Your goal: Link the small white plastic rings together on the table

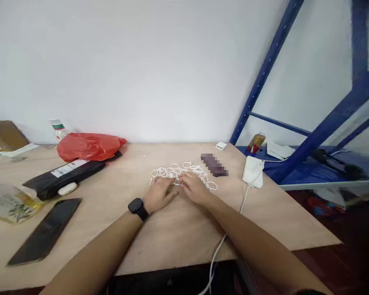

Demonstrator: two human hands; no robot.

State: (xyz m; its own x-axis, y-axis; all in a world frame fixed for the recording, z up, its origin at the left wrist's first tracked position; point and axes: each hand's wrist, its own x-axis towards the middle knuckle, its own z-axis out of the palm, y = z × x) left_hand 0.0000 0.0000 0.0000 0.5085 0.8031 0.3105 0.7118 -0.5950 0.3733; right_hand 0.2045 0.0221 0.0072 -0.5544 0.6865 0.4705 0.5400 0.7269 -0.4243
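A heap of small white rings [184, 171] lies in the middle of the wooden table [178, 233]. My left hand [158, 194], with a black watch on its wrist, rests at the heap's near edge with its fingers curled on the rings. My right hand [194, 187] sits beside it, fingers bent down into the same heap. Both hands meet at one spot; what the fingers pinch is too small to make out.
A red plastic bag [90, 146], a black parcel [66, 176] and a black flat case [46, 230] lie on the left. A white charger [252, 171] with a cable [230, 229] sits right, beside a blue metal rack [298, 135].
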